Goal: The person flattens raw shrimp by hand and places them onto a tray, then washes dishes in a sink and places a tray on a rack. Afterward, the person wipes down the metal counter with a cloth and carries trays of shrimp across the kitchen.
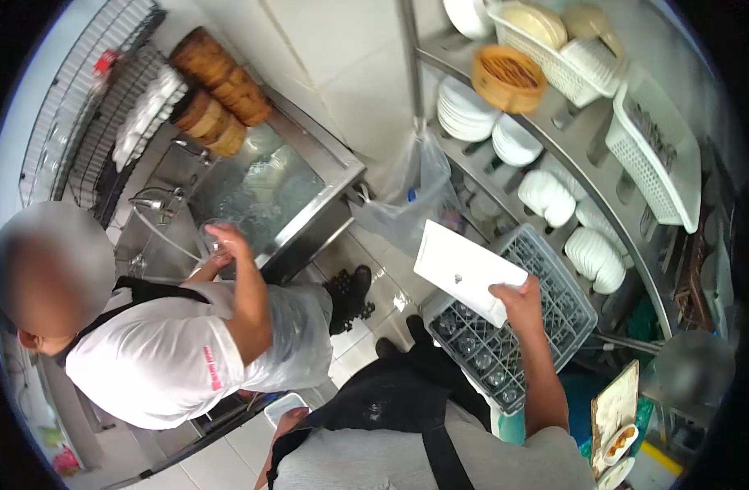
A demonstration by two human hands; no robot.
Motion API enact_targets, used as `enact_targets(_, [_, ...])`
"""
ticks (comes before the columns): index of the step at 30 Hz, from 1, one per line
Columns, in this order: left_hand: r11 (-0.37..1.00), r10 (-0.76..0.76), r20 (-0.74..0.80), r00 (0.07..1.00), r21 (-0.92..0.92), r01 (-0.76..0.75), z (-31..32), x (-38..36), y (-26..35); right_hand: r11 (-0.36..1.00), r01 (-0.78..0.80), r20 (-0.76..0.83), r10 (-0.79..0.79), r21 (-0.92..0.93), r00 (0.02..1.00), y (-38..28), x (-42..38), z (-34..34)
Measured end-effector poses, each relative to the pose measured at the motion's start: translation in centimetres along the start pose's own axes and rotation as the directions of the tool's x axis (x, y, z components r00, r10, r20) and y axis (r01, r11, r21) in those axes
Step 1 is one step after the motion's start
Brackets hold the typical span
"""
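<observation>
My right hand point(520, 302) grips one end of a flat white rectangular plate point(460, 268) with a small dark mark in its middle. The plate is held over a grey plastic glass rack point(558, 327), whose compartments hold several upturned glasses point(482, 359). Low by my apron, my left hand point(291, 421) is closed on the edge of a small white rectangular dish point(283, 406); most of its fingers are hidden.
A co-worker point(158, 359) stands at a water-filled sink point(268, 184), hands around something clear. Stacked bamboo steamers point(219, 65) sit behind it. Metal shelves hold bowls point(546, 196), a steamer point(509, 77) and white baskets point(652, 155). A plastic bag point(415, 188) hangs between.
</observation>
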State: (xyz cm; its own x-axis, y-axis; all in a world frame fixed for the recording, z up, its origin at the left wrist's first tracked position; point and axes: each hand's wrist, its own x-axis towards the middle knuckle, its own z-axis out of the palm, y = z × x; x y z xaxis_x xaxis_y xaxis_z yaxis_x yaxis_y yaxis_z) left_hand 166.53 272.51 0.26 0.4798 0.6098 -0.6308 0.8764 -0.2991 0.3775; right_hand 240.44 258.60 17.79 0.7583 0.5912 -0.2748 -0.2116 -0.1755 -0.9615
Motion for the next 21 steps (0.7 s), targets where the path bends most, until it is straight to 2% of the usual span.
enact_targets(4, [0.99, -0.062, -0.026, 0.998, -0.129, 0.058, 2.4, 0.4, -1.6, 0.985, 0.171, -0.01, -0.171, -0.027, 0.985, -7.6, 1.7, 5.6])
enact_targets(5, [0.985, -0.082, -0.031, 0.996, -0.156, 0.076, 3.2, 0.4, -1.8, 0.97, 0.244, -0.092, -0.242, 0.003, 0.966, -9.6, 1.2, 7.0])
enact_targets(7, [0.965, -0.138, -0.03, 0.99, -0.229, 0.128, 4.0, 0.6, -2.1, 0.946, 0.325, -0.015, -0.324, 0.024, 0.946, -13.5, 1.9, 10.3])
enact_targets(8, [0.957, -0.158, -0.037, 0.987, -0.253, 0.144, 5.0, 0.8, -3.1, 0.922, 0.386, 0.027, -0.387, 0.031, 0.922, -15.3, 2.3, 12.0])
enact_targets(9, [0.949, -0.176, -0.045, 0.983, -0.273, 0.157, 5.8, 1.3, -3.7, 0.896, 0.428, 0.021, -0.433, 0.119, 0.901, -17.1, 1.9, 14.1])
enact_targets(12, [0.926, -0.209, -0.067, 0.976, -0.335, 0.175, 5.4, 2.7, -3.3, 0.782, 0.611, 0.0, -0.615, 0.124, 0.788, -21.1, 3.2, 19.7])
enact_targets(13, [0.917, -0.219, -0.068, 0.973, -0.355, 0.181, 5.4, 3.0, -3.2, 0.767, 0.621, 0.012, -0.631, 0.162, 0.776, -23.2, 2.9, 21.7])
enact_targets(16, [0.892, -0.253, -0.089, 0.963, -0.406, 0.197, 4.9, 3.4, -2.8, 0.642, 0.746, 0.024, -0.761, 0.177, 0.649, -28.8, 3.9, 27.1])
enact_targets(19, [0.862, -0.298, -0.103, 0.949, -0.456, 0.221, 2.8, 3.7, -0.9, 0.575, 0.781, 0.034, -0.81, 0.242, 0.586, -33.6, 7.8, 32.5])
enact_targets(21, [0.837, -0.342, -0.11, 0.933, -0.488, 0.249, 3.4, 3.7, -2.0, 0.527, 0.807, 0.022, -0.841, 0.265, 0.541, -36.9, 11.1, 35.6])
